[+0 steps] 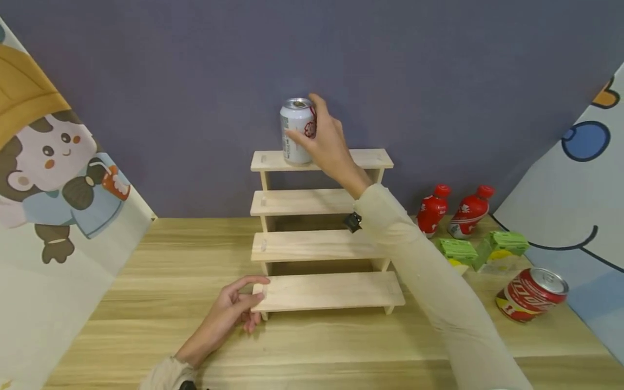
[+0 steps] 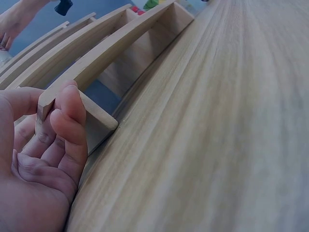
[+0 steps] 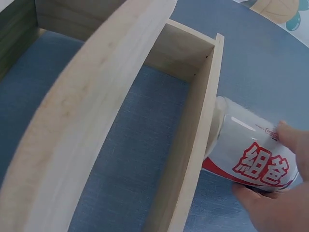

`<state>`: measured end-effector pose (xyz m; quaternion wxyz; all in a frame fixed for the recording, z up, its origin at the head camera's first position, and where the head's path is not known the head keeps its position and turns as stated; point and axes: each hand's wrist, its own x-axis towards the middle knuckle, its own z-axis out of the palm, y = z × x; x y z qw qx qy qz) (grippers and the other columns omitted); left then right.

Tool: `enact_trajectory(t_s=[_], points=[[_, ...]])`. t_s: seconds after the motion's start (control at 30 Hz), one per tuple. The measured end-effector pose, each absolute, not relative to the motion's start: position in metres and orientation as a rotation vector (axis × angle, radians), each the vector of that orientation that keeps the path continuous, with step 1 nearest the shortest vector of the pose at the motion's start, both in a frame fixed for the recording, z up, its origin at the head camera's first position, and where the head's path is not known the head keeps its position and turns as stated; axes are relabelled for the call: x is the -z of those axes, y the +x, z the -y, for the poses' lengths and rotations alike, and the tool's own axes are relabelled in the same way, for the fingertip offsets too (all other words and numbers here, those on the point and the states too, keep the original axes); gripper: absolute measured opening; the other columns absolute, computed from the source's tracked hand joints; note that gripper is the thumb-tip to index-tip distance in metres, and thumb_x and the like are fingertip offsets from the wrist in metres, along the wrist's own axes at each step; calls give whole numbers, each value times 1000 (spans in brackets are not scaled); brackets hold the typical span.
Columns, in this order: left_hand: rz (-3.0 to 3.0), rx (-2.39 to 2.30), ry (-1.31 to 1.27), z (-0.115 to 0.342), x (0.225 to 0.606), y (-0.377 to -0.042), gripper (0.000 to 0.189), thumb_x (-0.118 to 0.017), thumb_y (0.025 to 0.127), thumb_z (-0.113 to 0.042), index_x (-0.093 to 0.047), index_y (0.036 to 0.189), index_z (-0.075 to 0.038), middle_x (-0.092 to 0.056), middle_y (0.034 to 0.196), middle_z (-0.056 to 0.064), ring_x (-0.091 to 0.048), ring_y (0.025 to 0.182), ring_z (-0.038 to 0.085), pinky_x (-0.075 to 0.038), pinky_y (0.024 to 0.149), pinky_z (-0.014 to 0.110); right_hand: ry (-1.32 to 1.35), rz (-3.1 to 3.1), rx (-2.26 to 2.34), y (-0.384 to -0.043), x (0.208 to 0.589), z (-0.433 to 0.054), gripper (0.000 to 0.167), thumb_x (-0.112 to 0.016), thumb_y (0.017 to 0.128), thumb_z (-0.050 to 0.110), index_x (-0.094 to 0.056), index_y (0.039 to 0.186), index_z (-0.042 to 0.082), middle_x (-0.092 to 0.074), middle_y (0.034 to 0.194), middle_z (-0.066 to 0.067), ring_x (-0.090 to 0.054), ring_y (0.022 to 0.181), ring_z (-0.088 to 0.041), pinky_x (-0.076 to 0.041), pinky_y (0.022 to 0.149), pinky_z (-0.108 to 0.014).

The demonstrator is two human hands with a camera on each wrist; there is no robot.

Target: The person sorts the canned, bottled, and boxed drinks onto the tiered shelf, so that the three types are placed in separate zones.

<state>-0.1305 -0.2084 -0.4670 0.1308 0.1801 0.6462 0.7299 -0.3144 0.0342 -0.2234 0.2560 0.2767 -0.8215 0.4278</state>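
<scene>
A white drink can (image 1: 295, 135) with red lettering stands upright on the left part of the top step of a wooden stepped shelf (image 1: 322, 292). My right hand (image 1: 327, 138) grips this can from its right side, thumb in front and fingers behind. In the right wrist view the can (image 3: 251, 150) has its base against the top board. Down at the lowest step, my left hand (image 1: 226, 311) pinches the left end of the board. The left wrist view shows the left hand's curled fingers (image 2: 70, 116) under that board's corner.
To the right of the shelf stand two red bottles (image 1: 431, 210), two green cartons (image 1: 502, 252) and a red can (image 1: 532, 294) on the wood-grain table (image 1: 195, 249). A dark wall panel (image 1: 195, 108) rises behind the shelf, with printed side panels at left and right.
</scene>
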Motion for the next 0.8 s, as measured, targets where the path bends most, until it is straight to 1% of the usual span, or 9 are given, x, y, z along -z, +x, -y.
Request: enact_trajectory(t_s=[0.23, 0.4, 0.47, 0.6, 0.67, 0.7, 0.8], points=[[-1885, -2115, 506, 213, 467, -132, 42, -53, 103, -10, -44, 142, 3, -69, 64, 4, -61, 50, 11, -48, 46, 20, 737, 2330, -1120, -313, 232, -32, 88, -71, 92, 37, -20, 156, 3, -61, 134, -14, -61, 119, -23, -50, 96, -29], [-1883, -2120, 509, 215, 467, -132, 42, -52, 104, -10, -44, 142, 3, -70, 65, 3, -61, 51, 11, -48, 46, 20, 692, 2446, -1061, -307, 233, -34, 91, -67, 95, 37, -12, 158, 3, -53, 143, -17, -54, 129, -25, -47, 104, -32], [-1881, -2124, 514, 215, 467, -132, 42, -52, 103, -9, -43, 142, 3, -70, 65, 3, -61, 51, 11, -48, 46, 20, 686, 2498, -1017, -303, 235, -36, 87, -65, 96, 36, -13, 158, 3, -53, 144, -17, -54, 130, -26, -47, 104, -33], [-1867, -2130, 520, 215, 467, -131, 42, -52, 103, -8, -43, 142, 3, -70, 66, 3, -61, 51, 11, -48, 46, 20, 742, 2509, -1018, -298, 243, -42, 77, -67, 97, 26, -23, 155, 1, -60, 134, -19, -62, 120, -26, -52, 97, -33], [-1860, -2130, 521, 215, 467, -130, 42, -52, 103, -8, -42, 142, 4, -70, 66, 3, -61, 51, 11, -48, 46, 19, 769, 2488, -1061, -296, 247, -45, 75, -68, 96, 22, -26, 153, -1, -62, 132, -20, -64, 115, -26, -53, 95, -32], [-1859, -2129, 521, 215, 467, -130, 42, -52, 103, -8, -42, 142, 4, -70, 66, 3, -61, 51, 10, -48, 46, 19, 782, 2477, -1084, -295, 249, -47, 75, -69, 96, 21, -26, 153, -2, -62, 131, -21, -65, 114, -26, -54, 94, -32], [-1852, -2129, 516, 215, 467, -129, 42, -52, 103, -7, -42, 142, 4, -70, 66, 3, -61, 51, 10, -48, 47, 19, 789, 2471, -1119, -290, 253, -53, 76, -69, 96, 22, -25, 153, -3, -58, 136, -23, -63, 117, -29, -53, 97, -33]])
